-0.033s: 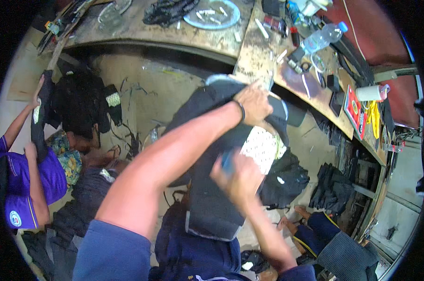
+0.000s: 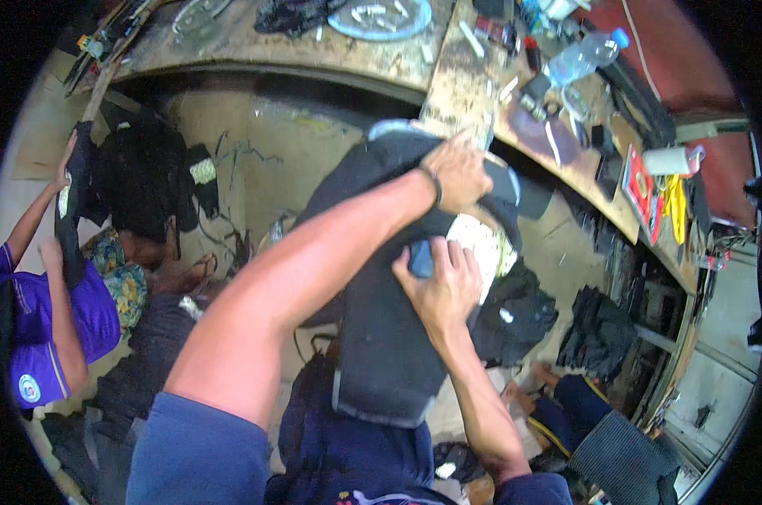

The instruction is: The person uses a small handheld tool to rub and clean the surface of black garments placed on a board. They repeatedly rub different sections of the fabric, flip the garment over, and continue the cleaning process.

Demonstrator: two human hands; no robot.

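A pair of black jeans [image 2: 389, 337] lies stretched out in front of me, one pale-edged end close to my body. My left hand [image 2: 458, 172], with a dark band at the wrist, is closed over the fabric at the far end. My right hand [image 2: 446, 290] grips a small dark blue block [image 2: 420, 259] against the black cloth. Beside its fingers shows a white patterned pocket lining [image 2: 475, 244]. What supports the jeans is mostly hidden beneath them.
A worn wooden bench [image 2: 347, 63] runs across the back, carrying a round blue-rimmed tray [image 2: 381, 18] and a clear plastic bottle [image 2: 587, 57]. Dark garments [image 2: 598, 328] lie on the floor. At left, a person in a purple shirt [image 2: 65, 328] handles dark cloth; another person's legs [image 2: 570, 408] show lower right.
My right hand, blurred before, now shows clearly and has moved away from me along the jeans with the blue block. My left hand stays at the far end.
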